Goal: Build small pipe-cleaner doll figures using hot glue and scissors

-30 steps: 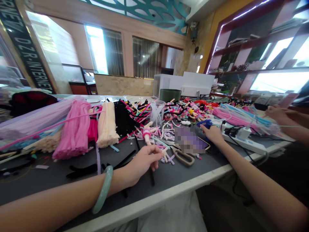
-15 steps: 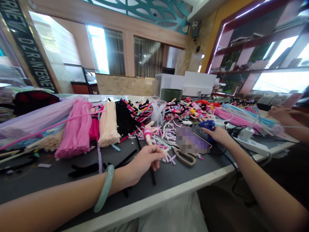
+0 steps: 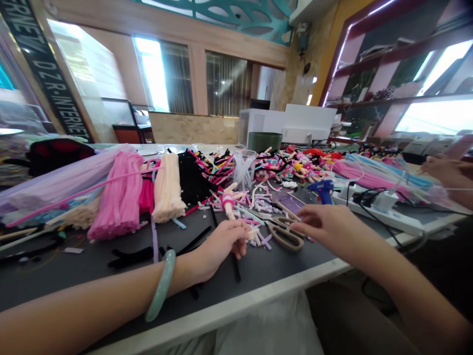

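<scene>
My left hand (image 3: 221,249), with a green bangle on its wrist, is closed in a pinch. A small pink and cream pipe-cleaner doll (image 3: 228,199) rises from behind its fingers, and cream tips show at the fingertips. My right hand (image 3: 323,224) hovers with thumb and fingers apart and nothing visible in it. Just left of its fingertips lie scissors (image 3: 286,235) with tan handles. Behind that hand, a blue glue gun (image 3: 324,191) rests untouched on the table. A phone (image 3: 290,203) with a purple screen is partly hidden by the right hand.
Bundles of pink (image 3: 116,197) and cream pipe cleaners (image 3: 167,190) lie on the left. Cut lilac and pink pieces (image 3: 263,203) surround the scissors. A heap of finished dolls (image 3: 303,165) lies behind. A power strip (image 3: 384,214) with cables and another person's hand (image 3: 447,172) are at right.
My right hand has let go of the glue gun and moved left and nearer, beside the scissors, covering part of the phone. My left hand stays with the doll.
</scene>
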